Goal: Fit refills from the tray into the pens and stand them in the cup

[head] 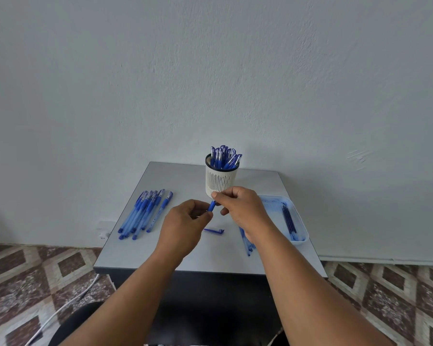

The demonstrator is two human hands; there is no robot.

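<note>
The fingers (231,196) of the right hand (245,208) are curled and pinch the upper end of a short blue plastic pen piece (212,206); the fingers (205,215) of the left hand (185,226) curl in and pinch its lower end, so both hands hold it above the middle of the grey square tabletop (185,178); whether a refill is already inside it cannot be told. Just behind the hands stands the white slotted plastic cup (221,179), full of upright blue capped pens (224,158); to the left lies a row of translucent blue pens (145,213); a blue pen cap (214,230) lies below the hands; at the right sits the pale shallow plastic tray (301,221) with dark blue refills (288,219) in it; a few translucent pen barrels (248,244) lie beside the tray, partly hidden by the right wrist.
</note>
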